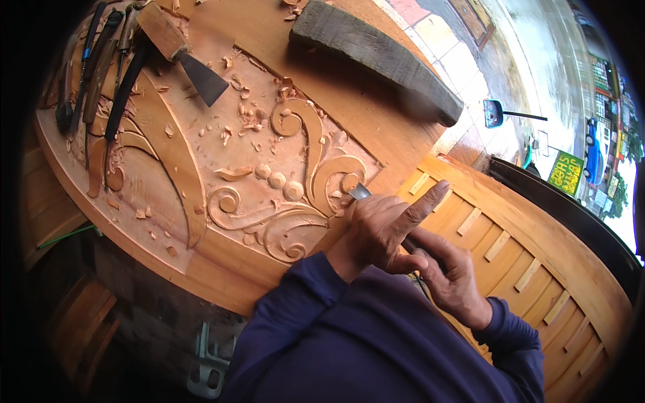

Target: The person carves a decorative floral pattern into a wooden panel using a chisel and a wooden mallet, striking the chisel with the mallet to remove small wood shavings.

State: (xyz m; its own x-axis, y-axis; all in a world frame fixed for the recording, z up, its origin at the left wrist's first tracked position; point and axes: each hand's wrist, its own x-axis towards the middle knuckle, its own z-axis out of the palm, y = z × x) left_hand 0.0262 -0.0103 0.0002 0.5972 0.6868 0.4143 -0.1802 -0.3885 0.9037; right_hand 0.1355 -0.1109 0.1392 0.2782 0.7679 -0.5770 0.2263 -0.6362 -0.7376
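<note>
My left hand point(379, 232) is closed round the lower part of a chisel point(359, 192), its index finger stretched out to the right. The flat metal blade pokes out past the knuckles, over the edge of a scroll carving. Close beside it, my right hand point(451, 272) has its fingers curled about the chisel's other end, which is mostly hidden by both hands. Beneath and to the left lies the carved wooden panel point(201, 144), with raised scrolls point(289, 121), leaf shapes and a row of round beads point(276, 180). Loose shavings point(252, 114) are scattered across it.
A thick, weathered timber block point(376, 57) lies across the far side. Several carving tools point(101, 74) and a wooden-handled, wide-bladed tool point(205, 77) crowd the upper left. A slatted wooden piece point(524, 255) stands at right. A green plastic chair point(207, 369) is below.
</note>
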